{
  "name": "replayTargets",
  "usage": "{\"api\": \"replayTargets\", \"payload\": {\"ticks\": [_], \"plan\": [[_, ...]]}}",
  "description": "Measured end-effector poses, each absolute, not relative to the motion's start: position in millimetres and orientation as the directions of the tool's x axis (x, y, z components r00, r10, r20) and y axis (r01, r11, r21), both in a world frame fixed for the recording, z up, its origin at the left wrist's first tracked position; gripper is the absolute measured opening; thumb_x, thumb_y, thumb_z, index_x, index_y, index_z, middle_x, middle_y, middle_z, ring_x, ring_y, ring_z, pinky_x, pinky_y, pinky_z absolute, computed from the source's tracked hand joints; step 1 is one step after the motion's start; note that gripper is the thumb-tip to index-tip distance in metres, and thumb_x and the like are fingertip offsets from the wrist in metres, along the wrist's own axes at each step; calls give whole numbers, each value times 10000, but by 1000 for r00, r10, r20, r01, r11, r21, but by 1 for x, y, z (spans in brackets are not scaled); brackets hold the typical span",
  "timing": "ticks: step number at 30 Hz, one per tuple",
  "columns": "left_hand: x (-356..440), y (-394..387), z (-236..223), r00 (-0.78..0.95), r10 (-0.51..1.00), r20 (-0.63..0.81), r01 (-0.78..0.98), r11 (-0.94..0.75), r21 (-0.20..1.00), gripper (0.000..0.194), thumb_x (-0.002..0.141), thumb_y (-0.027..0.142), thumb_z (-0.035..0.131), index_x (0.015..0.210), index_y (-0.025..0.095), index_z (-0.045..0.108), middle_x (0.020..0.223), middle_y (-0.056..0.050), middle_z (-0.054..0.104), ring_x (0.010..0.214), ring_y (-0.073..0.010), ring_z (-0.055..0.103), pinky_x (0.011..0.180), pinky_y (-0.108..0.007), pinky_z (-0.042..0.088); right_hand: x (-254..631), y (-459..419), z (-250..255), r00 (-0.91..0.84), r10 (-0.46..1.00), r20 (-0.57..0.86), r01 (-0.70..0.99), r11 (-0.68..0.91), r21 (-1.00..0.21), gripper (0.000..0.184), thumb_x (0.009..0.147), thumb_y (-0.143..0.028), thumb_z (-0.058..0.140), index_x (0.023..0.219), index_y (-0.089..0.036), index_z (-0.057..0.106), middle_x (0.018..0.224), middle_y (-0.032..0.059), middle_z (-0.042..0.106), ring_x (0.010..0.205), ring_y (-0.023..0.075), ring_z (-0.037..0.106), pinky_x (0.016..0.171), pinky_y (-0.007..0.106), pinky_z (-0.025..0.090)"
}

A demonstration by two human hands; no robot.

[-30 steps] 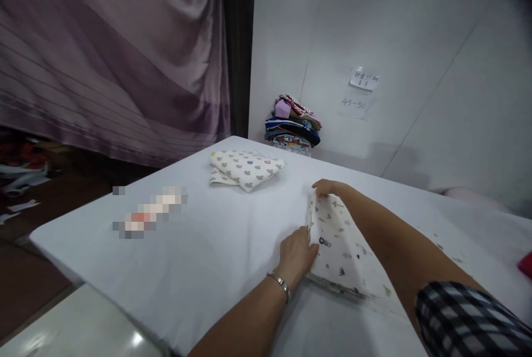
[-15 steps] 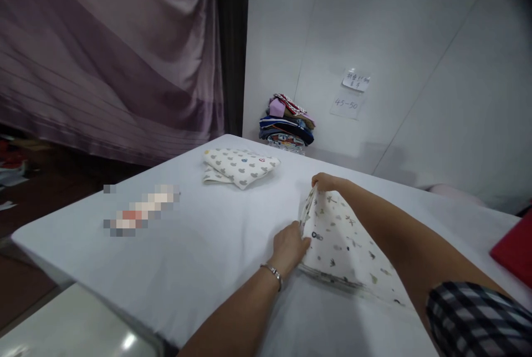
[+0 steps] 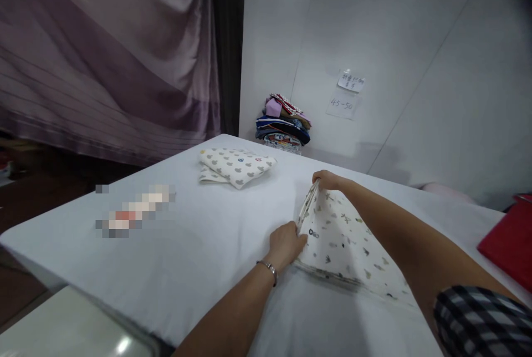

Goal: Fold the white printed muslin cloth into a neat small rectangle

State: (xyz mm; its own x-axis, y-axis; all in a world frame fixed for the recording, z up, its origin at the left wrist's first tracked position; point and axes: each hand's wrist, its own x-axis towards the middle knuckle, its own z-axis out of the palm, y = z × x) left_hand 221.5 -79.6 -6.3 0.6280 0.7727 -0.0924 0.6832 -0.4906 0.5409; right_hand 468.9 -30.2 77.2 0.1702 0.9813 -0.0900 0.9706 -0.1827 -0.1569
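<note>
A white cloth [image 3: 347, 240] with small printed plants and shapes lies in folded layers on the white-covered table [image 3: 195, 268]. My right hand [image 3: 327, 179] pinches its far corner and holds that edge raised. Nearer to me, my left hand [image 3: 286, 243], with a silver bracelet at the wrist, grips the left edge of the same cloth, thumb on top. Between the two hands the stacked layers show along the edge. My right forearm hides part of the cloth's right side.
Farther back lies a folded white cloth with grey prints [image 3: 236, 167]. A blurred-out item [image 3: 139, 207] is at left. Stacked folded fabrics [image 3: 282, 124] stand by the wall beyond the table. Something red [image 3: 509, 243] sits at the right edge; a purple curtain [image 3: 124, 57] hangs at left.
The view has shifted slightly, so the background sits a little farther left. Both hands keep their hold on the cloth, with hardly any other movement.
</note>
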Motion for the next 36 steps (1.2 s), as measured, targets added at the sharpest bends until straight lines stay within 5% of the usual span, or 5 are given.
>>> {"api": "replayTargets", "payload": {"ticks": [17, 24, 31, 36], "plan": [[223, -83, -5, 624, 777, -77, 620, -433, 654, 200, 761, 399, 553, 817, 209, 525, 812, -19, 648, 765, -181, 589, 595, -254, 354, 469, -34, 59, 237, 971, -19, 936, -234, -262, 378, 592, 5, 435, 846, -177, 649, 820, 19, 665, 772, 148, 581, 654, 190, 415], [224, -81, -1, 608, 771, -191, 609, -298, 735, 430, 735, 380, 562, 1120, 195, 513, 1019, -69, 666, 904, -206, 611, 664, -251, 413, 465, -33, 49, 246, 969, -16, 930, -241, -276, 418, 590, 13, 432, 877, -178, 667, 803, 10, 673, 759, 146, 593, 646, 192, 432], [224, -77, -4, 652, 732, -197, 601, -341, 723, 287, 742, 392, 519, 903, 183, 634, 947, -76, 688, 848, -213, 625, 643, -256, 408, 468, -24, 26, 249, 968, 13, 931, -236, -277, 437, 627, 10, 465, 950, -187, 685, 967, 23, 690, 905, 182, 616, 798, 235, 461], [226, -75, -7, 627, 757, -182, 600, -321, 732, 266, 722, 374, 541, 872, 174, 633, 905, -80, 692, 807, -210, 624, 610, -255, 391, 465, -28, -2, 291, 954, 75, 924, -260, -281, 536, 705, -34, 487, 1216, -169, 579, 1181, 69, 625, 1092, 212, 562, 960, 309, 412]]}}
